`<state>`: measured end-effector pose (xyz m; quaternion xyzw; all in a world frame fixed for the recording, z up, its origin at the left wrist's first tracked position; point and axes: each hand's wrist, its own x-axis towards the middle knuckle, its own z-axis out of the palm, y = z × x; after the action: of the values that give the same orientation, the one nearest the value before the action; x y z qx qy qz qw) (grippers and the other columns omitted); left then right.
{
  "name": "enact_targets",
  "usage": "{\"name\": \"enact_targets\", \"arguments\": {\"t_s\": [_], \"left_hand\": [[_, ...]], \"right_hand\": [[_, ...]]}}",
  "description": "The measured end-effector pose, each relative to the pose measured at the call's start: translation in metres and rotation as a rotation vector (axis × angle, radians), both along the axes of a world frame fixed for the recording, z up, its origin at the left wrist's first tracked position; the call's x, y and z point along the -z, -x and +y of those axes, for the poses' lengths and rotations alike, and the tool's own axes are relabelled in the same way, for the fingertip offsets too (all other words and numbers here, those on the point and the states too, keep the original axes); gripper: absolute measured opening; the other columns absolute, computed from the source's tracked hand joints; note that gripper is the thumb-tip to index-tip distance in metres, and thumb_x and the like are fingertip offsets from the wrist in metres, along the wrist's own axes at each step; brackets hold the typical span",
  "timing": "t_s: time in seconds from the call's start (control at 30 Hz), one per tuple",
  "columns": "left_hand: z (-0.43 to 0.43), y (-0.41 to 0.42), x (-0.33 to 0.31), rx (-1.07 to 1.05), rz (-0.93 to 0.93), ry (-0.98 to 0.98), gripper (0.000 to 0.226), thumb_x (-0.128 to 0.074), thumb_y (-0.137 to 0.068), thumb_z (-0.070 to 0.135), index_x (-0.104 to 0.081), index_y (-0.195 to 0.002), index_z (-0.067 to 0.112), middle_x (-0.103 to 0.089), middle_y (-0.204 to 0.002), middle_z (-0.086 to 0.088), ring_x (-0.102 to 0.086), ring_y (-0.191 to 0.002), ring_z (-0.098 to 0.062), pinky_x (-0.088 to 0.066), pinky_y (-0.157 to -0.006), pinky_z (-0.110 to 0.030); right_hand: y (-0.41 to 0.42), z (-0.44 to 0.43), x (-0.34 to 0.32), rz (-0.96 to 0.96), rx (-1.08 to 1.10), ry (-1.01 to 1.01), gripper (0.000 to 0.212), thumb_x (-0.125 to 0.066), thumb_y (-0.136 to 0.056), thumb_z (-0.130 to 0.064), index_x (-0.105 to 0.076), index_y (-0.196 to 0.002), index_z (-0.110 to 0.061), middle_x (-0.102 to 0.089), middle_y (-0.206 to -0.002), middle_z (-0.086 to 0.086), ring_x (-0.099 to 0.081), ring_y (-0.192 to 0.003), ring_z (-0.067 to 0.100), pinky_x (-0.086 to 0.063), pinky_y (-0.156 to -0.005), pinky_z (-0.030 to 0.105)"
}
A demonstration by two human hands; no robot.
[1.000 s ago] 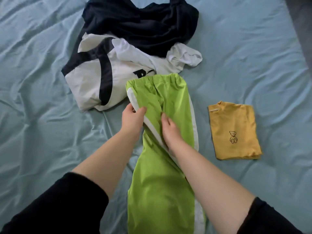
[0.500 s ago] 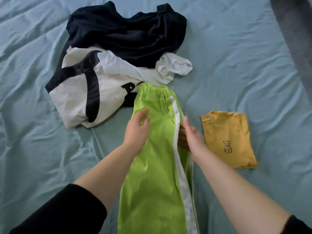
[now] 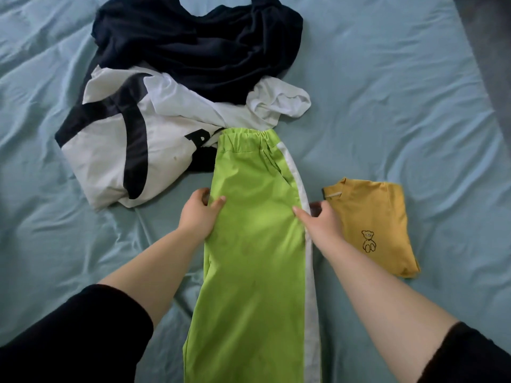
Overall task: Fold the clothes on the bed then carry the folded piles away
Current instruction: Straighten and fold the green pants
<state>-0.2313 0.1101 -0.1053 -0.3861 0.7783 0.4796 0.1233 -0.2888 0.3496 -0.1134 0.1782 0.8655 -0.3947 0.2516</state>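
Observation:
Bright green trousers (image 3: 254, 244) with a white side stripe lie lengthwise on the bed, folded leg over leg, waistband at the far end. My left hand (image 3: 199, 214) pinches their left edge, thumb on top and fingers under the cloth. My right hand (image 3: 320, 225) grips the right edge at the stripe in the same way. A folded yellow top (image 3: 373, 222) with a small bear drawing lies just right of my right hand. An unfolded white and navy shirt (image 3: 116, 153) and a crumpled navy garment (image 3: 199, 42) lie beyond the trousers.
The bed is covered by a wrinkled pale blue sheet (image 3: 387, 106). A dark grey strip (image 3: 489, 51) runs along the bed's far right edge.
The trousers went from bunched to flat, with the stripe on the right. My hands moved apart from the middle of the cloth to its two side edges.

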Motion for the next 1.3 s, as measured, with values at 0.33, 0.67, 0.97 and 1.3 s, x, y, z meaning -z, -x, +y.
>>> {"name": "enact_targets", "arguments": {"t_s": [0.33,0.67,0.97,1.3], "left_hand": [[-0.047,0.038,-0.045,0.415,0.040,0.062,0.014,-0.066,-0.088,0.025,-0.069,-0.099,0.018,-0.071,-0.095,0.003,-0.066,-0.091,-0.018,-0.051,-0.085,-0.033],[-0.081,0.131,-0.154,0.043,0.483,-0.017,0.033,-0.044,-0.097,0.013,-0.057,-0.126,0.022,-0.069,-0.107,0.000,-0.068,-0.076,-0.006,-0.056,-0.077,-0.028],[-0.042,0.043,-0.043,0.914,-0.033,0.667,0.087,-0.033,-0.092,0.061,0.039,-0.135,0.042,0.035,-0.152,-0.005,0.031,-0.139,-0.027,0.017,-0.111,-0.052],[-0.014,-0.038,0.042,0.991,-0.151,0.720,0.091,-0.007,-0.074,0.085,0.035,-0.140,0.038,0.037,-0.147,-0.006,0.035,-0.138,-0.028,0.027,-0.104,-0.060]], "right_hand": [[0.054,-0.003,-0.030,-0.176,-0.125,0.198,0.011,-0.064,-0.091,-0.014,-0.056,-0.084,-0.013,-0.053,-0.063,0.003,-0.045,-0.030,0.006,-0.033,-0.030,0.016],[0.133,-0.097,-0.131,0.395,-0.020,0.302,0.017,-0.056,-0.092,-0.015,-0.057,-0.106,-0.005,-0.064,-0.105,0.017,-0.071,-0.078,0.016,-0.051,-0.074,0.039],[0.044,-0.110,-0.042,0.329,-1.035,-0.387,0.064,-0.030,-0.101,-0.043,0.005,-0.154,-0.029,0.020,-0.160,-0.002,0.010,-0.149,0.017,0.010,-0.117,0.041],[-0.028,-0.052,0.036,0.335,-1.114,-0.623,0.073,-0.012,-0.092,-0.065,0.002,-0.153,-0.027,0.014,-0.158,-0.001,0.004,-0.150,0.018,0.011,-0.117,0.045]]}}
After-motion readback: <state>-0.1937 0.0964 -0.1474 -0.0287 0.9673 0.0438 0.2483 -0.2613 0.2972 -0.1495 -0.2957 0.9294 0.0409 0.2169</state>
